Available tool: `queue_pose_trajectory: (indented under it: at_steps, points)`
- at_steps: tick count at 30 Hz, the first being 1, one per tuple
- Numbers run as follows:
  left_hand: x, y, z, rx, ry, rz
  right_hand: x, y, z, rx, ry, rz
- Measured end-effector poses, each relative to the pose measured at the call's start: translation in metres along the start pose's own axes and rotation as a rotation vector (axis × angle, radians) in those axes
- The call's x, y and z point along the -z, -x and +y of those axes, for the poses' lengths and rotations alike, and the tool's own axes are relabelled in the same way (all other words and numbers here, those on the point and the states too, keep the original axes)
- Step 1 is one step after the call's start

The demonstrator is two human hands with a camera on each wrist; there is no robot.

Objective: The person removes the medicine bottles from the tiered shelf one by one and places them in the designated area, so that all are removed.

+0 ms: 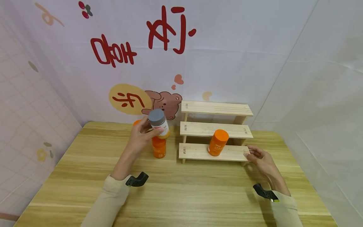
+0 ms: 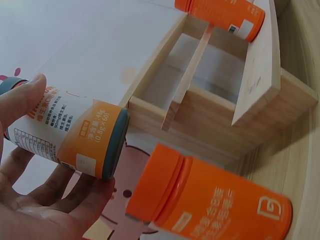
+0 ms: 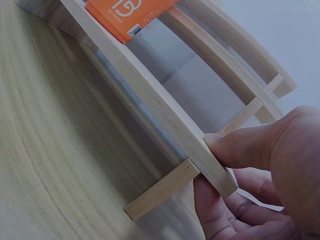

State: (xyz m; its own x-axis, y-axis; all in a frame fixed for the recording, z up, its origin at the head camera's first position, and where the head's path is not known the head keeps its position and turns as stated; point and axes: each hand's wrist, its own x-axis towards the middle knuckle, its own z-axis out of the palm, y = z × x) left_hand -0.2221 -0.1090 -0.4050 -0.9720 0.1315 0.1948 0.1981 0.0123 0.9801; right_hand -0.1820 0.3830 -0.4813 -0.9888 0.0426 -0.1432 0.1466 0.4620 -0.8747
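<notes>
My left hand (image 1: 141, 134) holds a white bottle with a grey cap (image 1: 158, 123) in the air, above an orange bottle (image 1: 159, 147) that stands on the table. In the left wrist view the fingers and thumb wrap the white bottle (image 2: 70, 135), and the orange bottle (image 2: 210, 200) is close below it. A three-step wooden shelf (image 1: 215, 132) stands to the right. One orange bottle (image 1: 217, 142) stands on its lowest step. My right hand (image 1: 259, 156) pinches the right end of that lowest step (image 3: 210, 165), thumb on top and fingers below.
The wooden table (image 1: 181, 189) runs forward of the shelf toward me. Another orange item (image 1: 137, 122) peeks out behind my left hand. A decorated wall stands behind and a white wall at the right.
</notes>
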Motion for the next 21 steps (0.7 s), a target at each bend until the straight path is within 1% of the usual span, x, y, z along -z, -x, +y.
queue_pose_trajectory:
  at_steps: [4,14,21]
  points:
    - [0.009,0.005,-0.002,0.001,-0.019,0.023,0.000,0.000,-0.001,-0.003,-0.005,-0.002]
    - [0.033,0.020,-0.004,0.033,-0.053,0.075,0.000,0.000,-0.002,0.000,-0.013,0.002]
    - [0.048,0.029,-0.006,0.034,-0.080,0.111,0.000,0.000,-0.001,-0.007,-0.011,0.001]
